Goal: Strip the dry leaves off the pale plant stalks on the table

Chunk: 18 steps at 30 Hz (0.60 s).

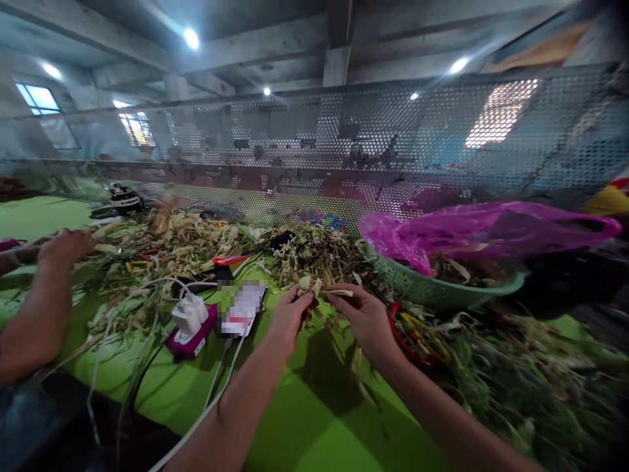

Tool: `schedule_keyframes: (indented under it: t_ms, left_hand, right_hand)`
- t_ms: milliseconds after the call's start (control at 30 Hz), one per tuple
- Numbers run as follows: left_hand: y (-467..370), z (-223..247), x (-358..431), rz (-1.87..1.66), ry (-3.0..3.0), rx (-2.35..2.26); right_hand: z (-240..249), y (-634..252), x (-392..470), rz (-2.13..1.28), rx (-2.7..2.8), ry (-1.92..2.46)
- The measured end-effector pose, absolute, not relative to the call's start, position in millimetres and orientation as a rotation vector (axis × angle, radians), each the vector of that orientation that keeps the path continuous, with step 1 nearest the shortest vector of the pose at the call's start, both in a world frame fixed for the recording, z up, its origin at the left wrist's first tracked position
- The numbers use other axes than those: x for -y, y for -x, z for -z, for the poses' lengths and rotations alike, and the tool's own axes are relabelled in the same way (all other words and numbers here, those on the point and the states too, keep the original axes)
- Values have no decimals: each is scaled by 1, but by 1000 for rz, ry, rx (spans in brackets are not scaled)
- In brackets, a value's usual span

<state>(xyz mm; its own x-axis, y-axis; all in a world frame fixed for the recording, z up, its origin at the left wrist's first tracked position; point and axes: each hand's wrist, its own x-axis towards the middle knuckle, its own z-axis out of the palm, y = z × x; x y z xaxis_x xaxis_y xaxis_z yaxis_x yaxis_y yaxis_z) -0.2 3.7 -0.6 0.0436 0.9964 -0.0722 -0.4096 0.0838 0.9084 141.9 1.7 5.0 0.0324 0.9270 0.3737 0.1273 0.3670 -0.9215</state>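
My left hand (291, 313) is closed, its fingertips pinching a pale, dry plant strip (317, 286). On the other side of that strip, my right hand (363, 314) is also closed, with thumb and forefinger pressed on its right end. Both hands are held over the green tabletop (295, 410). Just behind them lies a heap of dried plant scraps (319, 255). Thin greenish stems hang below my fingers, and I cannot tell whether they are joined to the strip.
A phone (244, 308) and a purple power strip (196, 334) with white chargers and cables lie left. Right stands a green basket (442, 286) under a pink plastic bag (472, 229), by green plants (521, 387). Another person's arm (42, 308) reaches in left. Perforated mesh (295, 141) rises behind.
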Motion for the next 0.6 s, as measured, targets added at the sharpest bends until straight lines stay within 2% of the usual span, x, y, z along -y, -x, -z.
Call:
schedule_keyframes:
  t_ms: [133, 200, 300, 600]
  left_hand:
    - [2, 3, -5, -1271, -962, -1001]
    - [2, 7, -6, -1284, -1089, -994]
    - [0, 12, -8, -1306, -1229, -965]
    - [-8, 6, -1, -1177, -1453, -965]
  right_hand:
    - [-15, -144, 9, -408, 1813, 1022]
    - [-18, -145, 12, -305, 1962, 945]
    - [-18, -146, 12, -323, 2004, 906]
    - [-12, -147, 3, -541, 1683, 1110]
